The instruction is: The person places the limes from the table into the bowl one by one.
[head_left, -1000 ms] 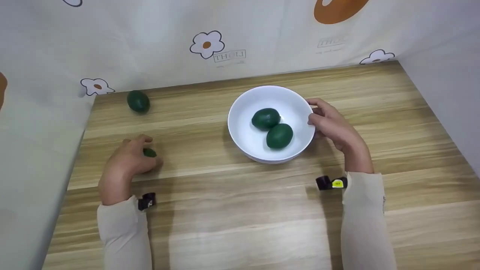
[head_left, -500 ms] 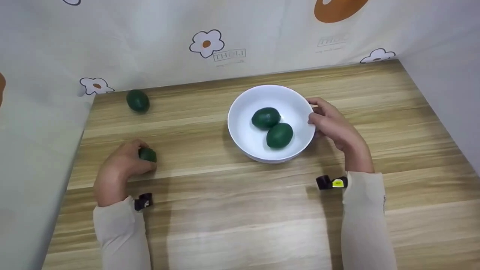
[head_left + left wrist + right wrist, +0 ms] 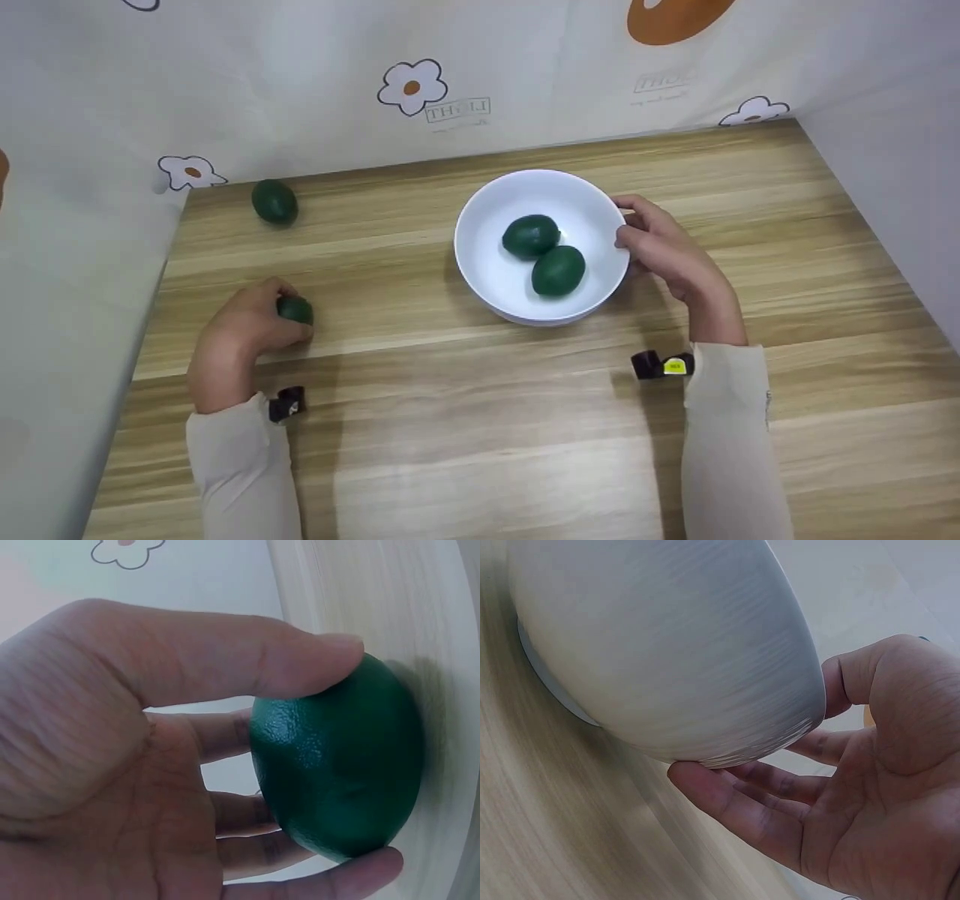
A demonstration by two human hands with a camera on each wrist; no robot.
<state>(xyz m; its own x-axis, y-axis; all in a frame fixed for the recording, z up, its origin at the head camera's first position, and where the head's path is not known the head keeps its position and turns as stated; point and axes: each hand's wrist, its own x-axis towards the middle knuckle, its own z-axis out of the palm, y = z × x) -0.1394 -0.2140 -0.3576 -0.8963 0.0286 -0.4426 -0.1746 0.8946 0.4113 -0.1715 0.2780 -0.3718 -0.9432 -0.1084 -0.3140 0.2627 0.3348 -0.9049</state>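
Note:
At the left of the table, my left hand (image 3: 238,328) holds a dark green lime (image 3: 297,310) between thumb and fingers. The left wrist view has this lime (image 3: 341,765) large, its skin finely bumpy, against or just above the wood. My right hand (image 3: 671,251) grips the white bowl (image 3: 480,281) at its right side, thumb at the rim. Seen from the right wrist, the fingers (image 3: 735,814) lie under the curved outer wall of the bowl (image 3: 667,652). Two limes (image 3: 531,237) touch each other inside the bowl.
Another lime (image 3: 274,202) lies on the wooden table (image 3: 480,420) near its back left corner. A pale curtain with flower prints (image 3: 412,88) rises along the back edge and both sides. A black wrist camera (image 3: 287,405) sits beside each sleeve.
My left hand has drawn slightly left and closed round the lime, which shows more between its fingers. My right hand and the bowl have stayed in place.

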